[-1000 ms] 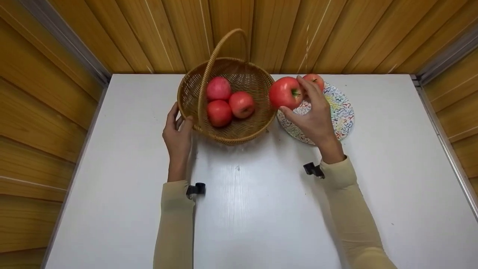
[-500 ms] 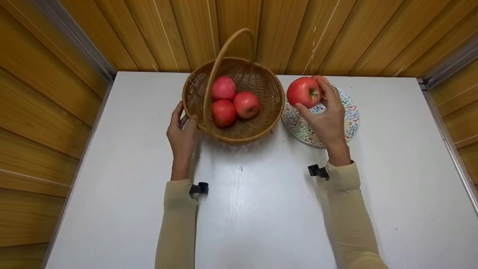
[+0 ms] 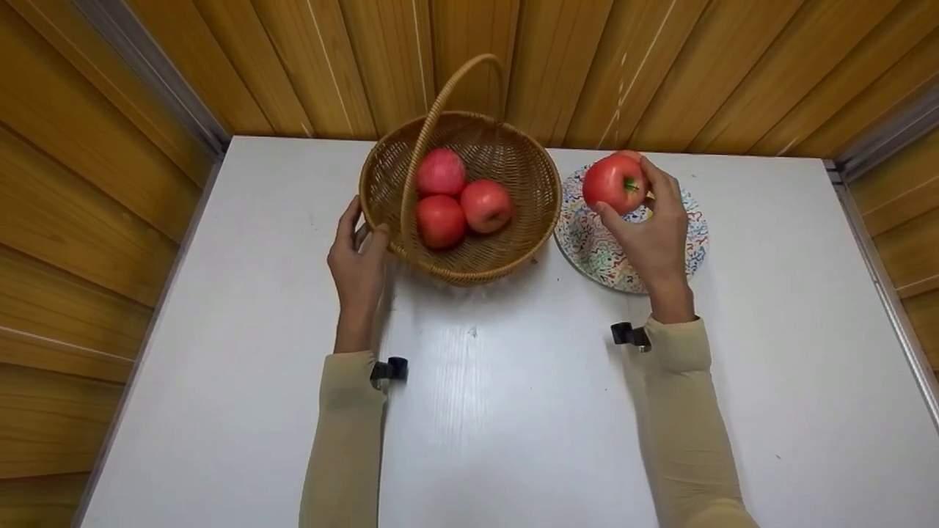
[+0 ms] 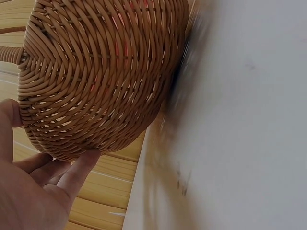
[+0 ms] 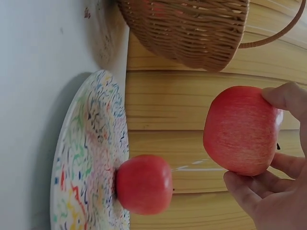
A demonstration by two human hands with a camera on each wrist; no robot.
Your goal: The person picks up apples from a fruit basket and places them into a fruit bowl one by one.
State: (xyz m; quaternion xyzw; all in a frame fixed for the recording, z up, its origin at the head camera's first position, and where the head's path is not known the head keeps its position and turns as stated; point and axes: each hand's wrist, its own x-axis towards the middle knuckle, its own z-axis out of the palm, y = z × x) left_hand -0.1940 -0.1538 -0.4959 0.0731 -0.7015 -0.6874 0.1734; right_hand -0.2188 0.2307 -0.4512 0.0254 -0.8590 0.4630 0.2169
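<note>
My left hand [image 3: 357, 268] holds the wicker basket [image 3: 469, 277] at its left side. In the left wrist view, the thumb lies at the rim and the fingers [image 4: 79, 172] rest against the woven outside. Three red apples lie in the basket, one of them the right-hand apple [image 3: 486, 206]. Over the round, colourfully speckled plate [image 3: 594, 253], my right hand [image 3: 653, 227] grips a red apple [image 5: 242, 130] between thumb and fingers, clear of the plate. A second apple [image 5: 144, 184] sits on the plate, mostly hidden behind the held one in the head view.
The basket's tall arched handle [image 3: 433, 110] rises above its rim, left of the three apples. Both basket and plate stand near the back edge of the white table [image 3: 499, 411], side by side. Wood-panelled walls [image 3: 557, 66] enclose the back and sides.
My right hand has moved right with the apple, from beside the basket's rim to over the plate. My left hand keeps its hold on the basket, and the view has shifted slightly.
</note>
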